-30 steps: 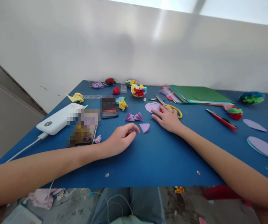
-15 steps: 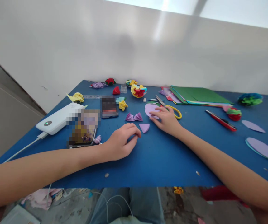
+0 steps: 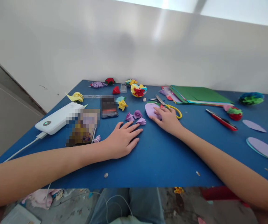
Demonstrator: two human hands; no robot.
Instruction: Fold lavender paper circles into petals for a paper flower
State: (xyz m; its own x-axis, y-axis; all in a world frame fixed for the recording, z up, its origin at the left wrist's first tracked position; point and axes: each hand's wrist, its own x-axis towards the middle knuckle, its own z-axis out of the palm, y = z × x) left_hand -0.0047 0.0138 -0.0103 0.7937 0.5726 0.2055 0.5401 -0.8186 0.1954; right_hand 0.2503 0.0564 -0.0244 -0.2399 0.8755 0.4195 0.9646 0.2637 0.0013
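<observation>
My left hand (image 3: 124,140) rests on the blue table, palm down with the fingers spread. Just beyond its fingertips lie three small folded purple paper pieces (image 3: 137,114), grouped close together. My right hand (image 3: 168,118) is stretched out with its fingers over a round purple paper cutout (image 3: 149,109), touching its right side. The fingers hide part of that cutout. Behind the right hand, scissors with yellow handles (image 3: 177,112) lie with their blades pointing to the back left.
Two phones (image 3: 109,107) and a white power bank (image 3: 60,118) with a cable lie left. Paper flowers (image 3: 138,90) stand along the back. Green paper sheets (image 3: 199,94), a red utility knife (image 3: 221,120) and purple paper ovals (image 3: 266,149) are on the right.
My left hand has uncurled and spread flat. The nearest folded purple piece has shifted back toward the other two and turned. My right hand stays at the round cutout, its fingers slightly shifted.
</observation>
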